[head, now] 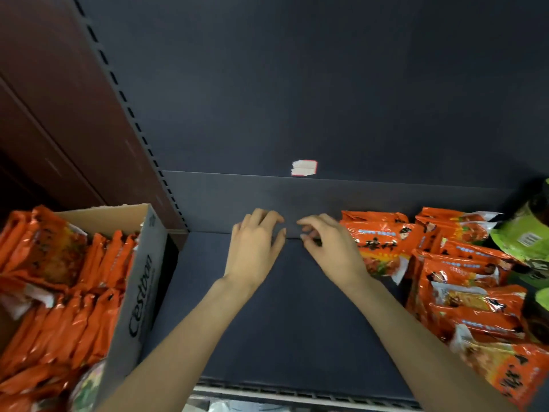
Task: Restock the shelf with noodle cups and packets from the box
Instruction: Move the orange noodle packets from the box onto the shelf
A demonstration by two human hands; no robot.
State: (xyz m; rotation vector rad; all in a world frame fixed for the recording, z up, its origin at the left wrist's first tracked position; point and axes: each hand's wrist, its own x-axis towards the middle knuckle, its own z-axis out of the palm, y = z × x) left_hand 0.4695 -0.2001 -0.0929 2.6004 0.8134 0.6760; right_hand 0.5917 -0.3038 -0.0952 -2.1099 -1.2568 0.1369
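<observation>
the left hand (257,248) and the right hand (329,248) are reaching over the flat dark shelf (282,322), close together, fingers loosely bent and holding nothing. shiny, crinkly orange noodle packets (463,281) are lying in rows just right of the right hand. more orange packets (59,292) are sitting in the cardboard box (139,292) on the left.
</observation>
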